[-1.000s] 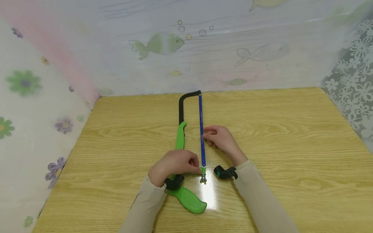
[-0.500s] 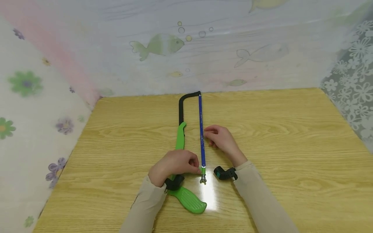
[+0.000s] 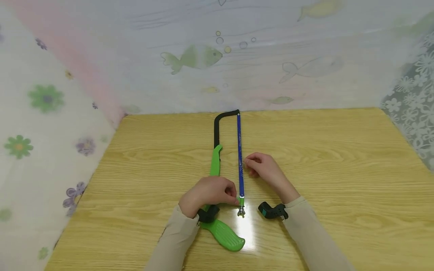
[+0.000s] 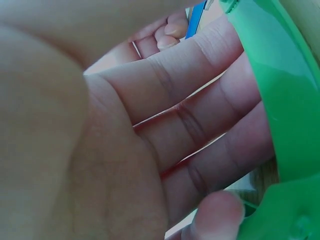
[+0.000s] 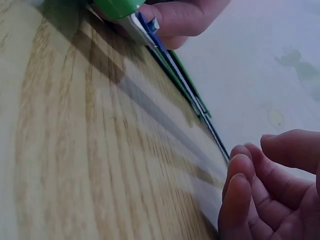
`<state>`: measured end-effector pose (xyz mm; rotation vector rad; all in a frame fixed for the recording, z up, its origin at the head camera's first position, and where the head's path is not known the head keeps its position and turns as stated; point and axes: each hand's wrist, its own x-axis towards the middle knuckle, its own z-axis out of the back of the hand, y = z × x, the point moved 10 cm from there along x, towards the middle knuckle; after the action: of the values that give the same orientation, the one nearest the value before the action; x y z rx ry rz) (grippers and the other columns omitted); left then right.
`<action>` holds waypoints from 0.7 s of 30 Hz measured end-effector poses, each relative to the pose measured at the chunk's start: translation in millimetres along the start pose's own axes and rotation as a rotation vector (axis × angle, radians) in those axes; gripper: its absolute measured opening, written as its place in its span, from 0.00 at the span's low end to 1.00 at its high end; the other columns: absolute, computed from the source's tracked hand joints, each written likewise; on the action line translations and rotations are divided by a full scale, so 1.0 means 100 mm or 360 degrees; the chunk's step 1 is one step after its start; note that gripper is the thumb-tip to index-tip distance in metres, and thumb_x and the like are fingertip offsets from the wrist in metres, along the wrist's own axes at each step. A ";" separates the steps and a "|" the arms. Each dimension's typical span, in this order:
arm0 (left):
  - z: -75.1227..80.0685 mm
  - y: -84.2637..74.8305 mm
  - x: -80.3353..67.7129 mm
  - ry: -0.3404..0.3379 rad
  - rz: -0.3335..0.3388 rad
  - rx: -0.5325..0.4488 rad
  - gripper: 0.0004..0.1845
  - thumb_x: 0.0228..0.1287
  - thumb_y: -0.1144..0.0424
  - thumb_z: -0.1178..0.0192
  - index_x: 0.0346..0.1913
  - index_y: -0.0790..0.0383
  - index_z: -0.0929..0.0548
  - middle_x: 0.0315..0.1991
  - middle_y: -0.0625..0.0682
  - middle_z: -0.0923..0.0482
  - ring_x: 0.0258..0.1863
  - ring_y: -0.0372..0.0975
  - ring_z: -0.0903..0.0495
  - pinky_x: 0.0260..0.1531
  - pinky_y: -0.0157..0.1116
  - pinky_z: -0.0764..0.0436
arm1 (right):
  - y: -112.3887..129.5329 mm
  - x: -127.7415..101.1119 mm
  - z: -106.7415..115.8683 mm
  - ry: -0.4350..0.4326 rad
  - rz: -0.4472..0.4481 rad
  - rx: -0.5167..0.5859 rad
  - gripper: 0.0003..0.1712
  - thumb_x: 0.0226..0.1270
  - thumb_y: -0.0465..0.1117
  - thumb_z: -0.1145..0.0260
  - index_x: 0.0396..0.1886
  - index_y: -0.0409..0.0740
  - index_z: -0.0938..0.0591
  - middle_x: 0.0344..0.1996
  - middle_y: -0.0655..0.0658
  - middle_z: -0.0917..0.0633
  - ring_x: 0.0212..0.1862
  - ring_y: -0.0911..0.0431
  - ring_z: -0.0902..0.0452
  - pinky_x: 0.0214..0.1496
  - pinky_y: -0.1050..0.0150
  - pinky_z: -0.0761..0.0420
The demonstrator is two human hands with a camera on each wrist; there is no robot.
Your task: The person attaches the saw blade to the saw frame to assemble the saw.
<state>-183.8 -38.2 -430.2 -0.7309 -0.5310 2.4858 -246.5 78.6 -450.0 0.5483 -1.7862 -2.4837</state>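
Observation:
A hacksaw with a green and black frame (image 3: 215,162) lies on the table, its blue blade (image 3: 240,154) to the right. The ribbed green handle (image 3: 226,236) points towards me. A metal wing nut (image 3: 241,212) sits at the blade's near end. My left hand (image 3: 211,192) grips the saw's green frame; in the left wrist view the fingertips disappear behind the green part (image 4: 280,75). Its thumb lies by the green blade holder. Just right of the blade is my right hand (image 3: 269,173), holding nothing; in the right wrist view its thumb and fingers (image 5: 236,200) are apart.
The wooden table (image 3: 339,169) meets a wall with painted fish (image 3: 200,57) at the back. A flowered wall (image 3: 47,98) stands on the left. Black wrist cameras (image 3: 271,210) are strapped to both wrists.
The head view has shifted a little. My right fingertips, earlier at the blade's edge, are now slightly away from it to the right. The left hand and the hacksaw have stayed put.

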 end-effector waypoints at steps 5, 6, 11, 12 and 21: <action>0.01 0.01 -0.01 -0.0007 -0.0009 0.0006 0.10 0.53 0.43 0.37 0.23 0.42 0.22 0.21 0.36 0.26 0.21 0.30 0.29 0.24 0.30 0.31 | 0.04 -0.06 -0.05 0.0042 0.0059 -0.0059 0.16 0.68 0.46 0.44 0.44 0.40 0.21 0.33 0.42 0.19 0.29 0.54 0.25 0.34 0.62 0.24; 0.01 0.01 -0.01 -0.0010 -0.0011 0.0006 0.10 0.53 0.43 0.37 0.23 0.42 0.22 0.21 0.36 0.26 0.21 0.30 0.29 0.24 0.30 0.31 | 0.05 -0.08 -0.07 0.0056 0.0075 -0.0089 0.15 0.68 0.46 0.44 0.44 0.40 0.20 0.32 0.42 0.19 0.29 0.54 0.25 0.34 0.62 0.24; -0.01 0.02 -0.01 -0.0019 -0.0013 0.0004 0.10 0.53 0.43 0.37 0.22 0.41 0.22 0.21 0.35 0.26 0.22 0.29 0.29 0.24 0.31 0.31 | 0.04 -0.21 -0.10 0.0111 0.0142 -0.0222 0.14 0.67 0.47 0.43 0.41 0.42 0.19 0.29 0.44 0.19 0.29 0.55 0.25 0.33 0.62 0.25; -0.01 0.01 -0.01 -0.0019 -0.0014 0.0000 0.11 0.53 0.43 0.37 0.22 0.41 0.22 0.21 0.35 0.26 0.22 0.29 0.29 0.24 0.31 0.31 | 0.03 -0.24 -0.09 0.0111 0.0147 -0.0246 0.14 0.67 0.47 0.43 0.41 0.42 0.19 0.28 0.45 0.19 0.29 0.55 0.25 0.33 0.62 0.25; 0.00 0.01 0.01 -0.0013 0.0006 0.0015 0.11 0.52 0.42 0.37 0.21 0.40 0.22 0.21 0.35 0.26 0.22 0.29 0.29 0.25 0.31 0.31 | -0.09 -0.53 -0.08 0.0194 0.0111 -0.0248 0.14 0.66 0.49 0.42 0.39 0.43 0.20 0.27 0.46 0.21 0.29 0.55 0.27 0.32 0.62 0.25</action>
<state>-184.5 -38.7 -431.5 -0.7194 -0.5205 2.4942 -193.2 86.8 -446.8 0.6013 -1.5269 -2.4576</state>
